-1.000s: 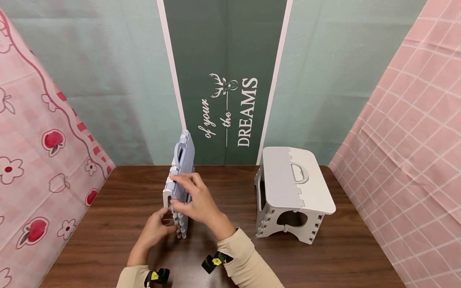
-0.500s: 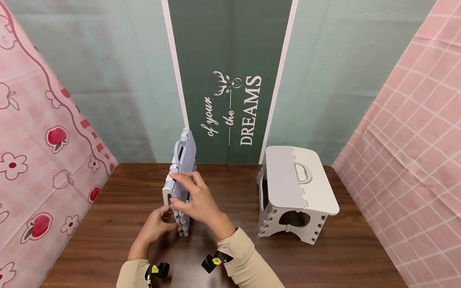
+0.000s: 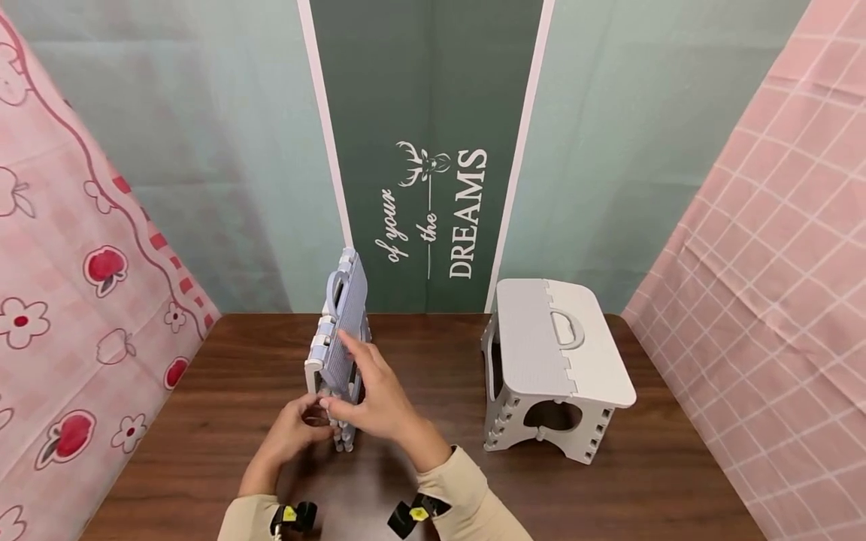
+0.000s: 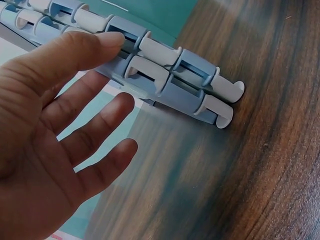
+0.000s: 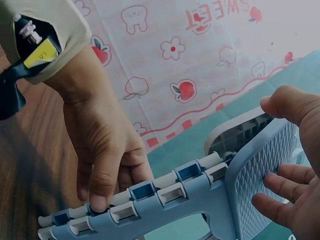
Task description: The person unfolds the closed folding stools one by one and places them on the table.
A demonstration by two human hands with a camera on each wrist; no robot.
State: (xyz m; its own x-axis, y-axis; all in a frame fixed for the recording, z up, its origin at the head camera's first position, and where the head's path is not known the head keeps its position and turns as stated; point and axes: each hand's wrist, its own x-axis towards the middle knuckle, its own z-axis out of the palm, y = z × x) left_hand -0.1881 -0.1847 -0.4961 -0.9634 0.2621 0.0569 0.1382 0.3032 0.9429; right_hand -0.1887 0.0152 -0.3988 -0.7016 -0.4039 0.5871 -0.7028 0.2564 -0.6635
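Observation:
A blue and white folding step stool (image 3: pixel 348 330), folded flat, stands upright on its edge left of centre. My left hand (image 3: pixel 291 436) pinches its lower hinged leg edge. In the left wrist view the left thumb (image 4: pixel 110 44) lies on the hinge knuckles, index finger behind, the other fingers apart from the stool. My right hand (image 3: pixel 382 391) is at the stool's right side, fingers loosely extended beside the textured seat panel (image 5: pixel 260 185) and thumb near the seat's end. Whether the right fingertips touch the panel I cannot tell. A grey and white folding stool (image 3: pixel 541 330) stands unfolded at right.
A brown wooden table (image 3: pixel 433 481) carries both stools. Behind it hangs a green cloth (image 3: pixel 419 90) with white lettering. Pink patterned cloth (image 3: pixel 88 300) borders the left side and pink checked cloth (image 3: pixel 764 300) the right. Wrist cameras (image 3: pixel 402 518) sit at both cuffs.
My right fingers have come off the folded stool's top edge and moved slightly right and down, over its seat panel. The left hand keeps its place on the lower hinge edge.

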